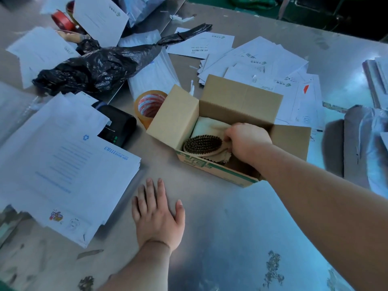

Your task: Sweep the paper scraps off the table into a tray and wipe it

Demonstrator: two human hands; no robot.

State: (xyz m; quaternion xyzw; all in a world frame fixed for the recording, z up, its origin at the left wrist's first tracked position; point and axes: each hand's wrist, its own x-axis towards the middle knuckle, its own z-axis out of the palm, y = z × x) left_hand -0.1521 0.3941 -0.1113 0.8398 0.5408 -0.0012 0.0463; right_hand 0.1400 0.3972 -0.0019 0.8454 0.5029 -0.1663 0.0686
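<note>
An open cardboard box [237, 106] stands in the middle of the metal table [231, 227]. Inside it lie a wooden brush [202, 143] with dark bristles facing up and a pale folded cloth [210, 126]. My right hand [246, 140] reaches into the box, its fingers closed at the brush's handle end beside the cloth. My left hand [156, 215] rests flat on the table in front of the box, fingers spread, holding nothing. Small paper scraps [192, 87] lie behind the box.
A stack of white envelopes [60, 164] lies to the left, more envelopes [273, 66] behind the box. A black plastic bag [94, 66], a tape roll [150, 106], a black label printer [118, 127] and a red tape roll [62, 19] are nearby. Grey mailers [365, 148] lie right.
</note>
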